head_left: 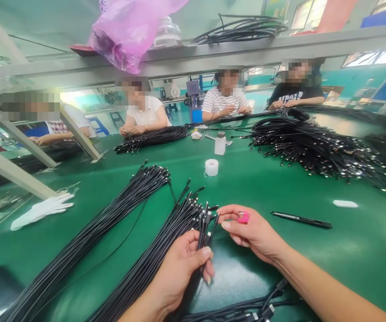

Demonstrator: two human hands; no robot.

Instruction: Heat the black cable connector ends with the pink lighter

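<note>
My left hand (188, 264) is closed around a small bunch of black cables (201, 237), whose metal-tipped plugs point up past the thumb. To its right, my right hand (249, 230) has its index fingertip and thumb a little apart, close beside one cable end of that bunch. Whether the fingertip touches the plug is hard to tell. A pink piece with a metal plug-like end (243, 217) sits on a finger of the right hand. Just left of the left hand, a thick bundle of black cables (153, 255) lies with its plugs facing away from me.
Another cable bundle (109, 228) and a white glove (44, 210) lie to the left. Ahead are a tape roll (211, 167) and a small bottle (220, 145). A black pen (302, 219) and a large cable heap (313, 143) are at right. Co-workers sit opposite, beneath an overhead shelf (193, 54).
</note>
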